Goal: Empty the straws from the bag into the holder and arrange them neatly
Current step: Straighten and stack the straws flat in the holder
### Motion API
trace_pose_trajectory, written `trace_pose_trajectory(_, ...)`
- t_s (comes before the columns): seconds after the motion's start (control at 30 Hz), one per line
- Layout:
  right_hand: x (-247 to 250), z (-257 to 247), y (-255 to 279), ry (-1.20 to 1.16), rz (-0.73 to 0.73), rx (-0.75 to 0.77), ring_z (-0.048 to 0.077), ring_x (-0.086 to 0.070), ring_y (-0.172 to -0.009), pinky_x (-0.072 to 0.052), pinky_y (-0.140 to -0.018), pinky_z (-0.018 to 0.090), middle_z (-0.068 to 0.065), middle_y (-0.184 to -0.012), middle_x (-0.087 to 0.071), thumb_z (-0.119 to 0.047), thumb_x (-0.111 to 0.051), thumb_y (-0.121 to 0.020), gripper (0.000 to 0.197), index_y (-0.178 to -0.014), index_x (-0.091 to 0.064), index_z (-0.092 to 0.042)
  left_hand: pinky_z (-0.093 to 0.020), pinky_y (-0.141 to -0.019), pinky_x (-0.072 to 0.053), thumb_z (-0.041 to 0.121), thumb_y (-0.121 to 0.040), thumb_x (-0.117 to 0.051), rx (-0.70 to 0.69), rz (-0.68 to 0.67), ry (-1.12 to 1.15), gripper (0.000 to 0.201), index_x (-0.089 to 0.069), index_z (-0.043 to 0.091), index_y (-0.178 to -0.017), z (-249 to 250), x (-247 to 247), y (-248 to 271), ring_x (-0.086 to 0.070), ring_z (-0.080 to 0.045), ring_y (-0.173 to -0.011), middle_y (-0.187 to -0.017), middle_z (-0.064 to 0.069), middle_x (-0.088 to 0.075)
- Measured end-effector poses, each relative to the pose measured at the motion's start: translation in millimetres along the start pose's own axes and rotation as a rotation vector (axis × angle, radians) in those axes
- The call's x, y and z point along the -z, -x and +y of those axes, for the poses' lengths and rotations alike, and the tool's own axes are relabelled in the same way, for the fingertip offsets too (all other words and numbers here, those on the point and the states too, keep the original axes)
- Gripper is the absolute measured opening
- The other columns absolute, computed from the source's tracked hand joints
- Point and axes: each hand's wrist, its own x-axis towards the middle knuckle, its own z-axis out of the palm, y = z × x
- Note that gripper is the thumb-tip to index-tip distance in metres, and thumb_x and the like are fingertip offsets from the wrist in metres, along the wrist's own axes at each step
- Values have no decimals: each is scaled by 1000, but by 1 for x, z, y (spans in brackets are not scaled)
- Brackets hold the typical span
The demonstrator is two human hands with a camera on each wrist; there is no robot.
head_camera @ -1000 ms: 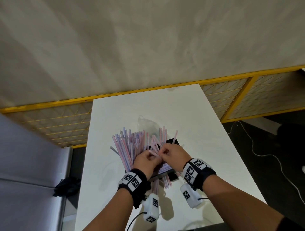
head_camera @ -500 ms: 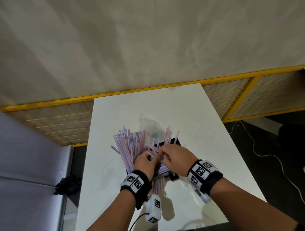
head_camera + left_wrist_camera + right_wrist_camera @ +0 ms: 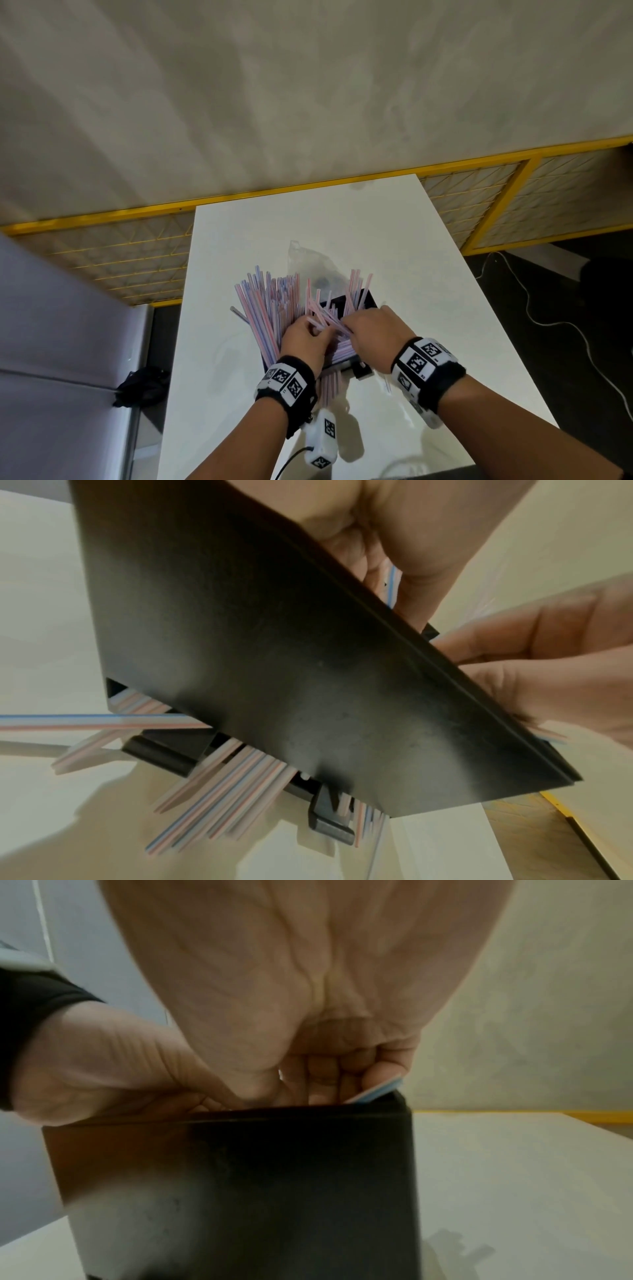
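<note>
Since earlier: right hand [image 3: 368, 334] shifted right, deeper into the straws [image 3: 270, 301].

Head: both hands pinch straws over the holder [image 3: 363, 299] mid-table [image 3: 428, 274]; loose fan may spill left.

Left wrist: left hand [image 3: 369, 536] curled on straws; ends poke out below.

Right wrist: fingers curled.

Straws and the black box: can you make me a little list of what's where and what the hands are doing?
straws: pink and blue striped, fanned out of the holder's top, some poking out at its bottom
holder: black box on the white table
bag: clear, lying behind the holder
left hand: fingers curled on straws at the holder's top
right hand: fingers curled on straws beside it
</note>
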Motion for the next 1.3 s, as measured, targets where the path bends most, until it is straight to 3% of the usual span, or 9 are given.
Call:
trace_pose_trajectory(0.1, 0, -2, -3, -69, 27, 49, 22, -62, -103, -44, -95, 40, -5, -108, -69, -17, -45, -102, 24, -112, -64, -29, -35, -65, -59, 25, -89, -75, 5, -9, 36, 23, -66, 5, -81, -1, 0, 0, -65, -15, -63, -77, -13, -72)
trace_pose_trajectory(0.17, 1, 0, -3, -184, 31, 77, 20, -63, -103, -45, -95, 40, -5, -110, -71, -19, -44, -104, 27, -114, -67, -28, -39, -66, -60, 25, -89, -76, 4, -15, 70, 22, -68, 5, -83, -2, 1, 1, -65, -18, -63, -77, -15, -72)
trace_pose_trajectory(0.33, -1, 6, 3, -409, 102, 99, 11, -65, -89, -52, -84, 29, -10, -99, -74, -25, -51, -102, 22, -110, -71, -31, -23, -57, -55, 30, -88, -77, -33, -43, 146, 22, -66, 17, -75, -1, 4, 4, -67, -12, -60, -67, -1, -71)
trace_pose_trajectory(0.5, -2, 10, 12, -368, 20, 106, 14, -61, -82, -53, -77, 35, -5, -92, -68, -36, -53, -96, 18, -103, -65, -25, -32, -69, -60, 29, -90, -75, -84, -45, 106, 18, -68, 25, -74, 6, 7, 9, -71, -15, -71, -74, 1, -73)
trace_pose_trajectory(0.57, -1, 11, 15, -330, 8, 110, 16, -60, -82, -50, -75, 34, -4, -91, -67, -34, -52, -95, 15, -99, -62, -24, -36, -74, -61, 31, -90, -74, -127, -50, 80, 13, -72, 24, -79, 9, 11, 13, -72, -14, -75, -77, 4, -75)
trace_pose_trajectory(0.83, -2, 5, 11, -433, -48, 62, 20, -50, -76, -42, -69, 35, -1, -86, -54, -17, -49, -96, 5, -96, -53, -20, -14, -65, -51, 40, -87, -71, -372, 30, 1, 5, -70, 38, -82, 34, 43, 28, -68, -3, -74, -78, 15, -73)
trace_pose_trajectory(1.03, -8, -1, 1, -434, -20, 80, 19, -50, -86, -41, -77, 34, 0, -96, -52, -32, -57, -98, 17, -104, -59, -16, -20, -67, -52, 30, -89, -75, -390, 103, 51, 7, -73, 35, -85, 45, 68, 39, -67, -5, -72, -75, 13, -73)
trace_pose_trajectory(1.17, 5, -5, -1, -430, 96, 124, 16, -53, -95, -47, -87, 34, -4, -105, -53, -42, -61, -97, 32, -121, -62, -22, -33, -69, -57, 36, -91, -74, -411, 139, 126, 4, -75, 31, -92, 52, 88, 53, -67, -16, -71, -74, 6, -71)
trace_pose_trajectory(1.3, 23, -15, 2, -484, 221, 192, 12, -53, -105, -45, -92, 29, -6, -115, -55, -40, -62, -97, 39, -132, -59, -24, -44, -77, -59, 24, -91, -76, -433, 108, 329, 2, -76, 22, -91, 61, 99, 68, -69, -28, -78, -80, -3, -73)
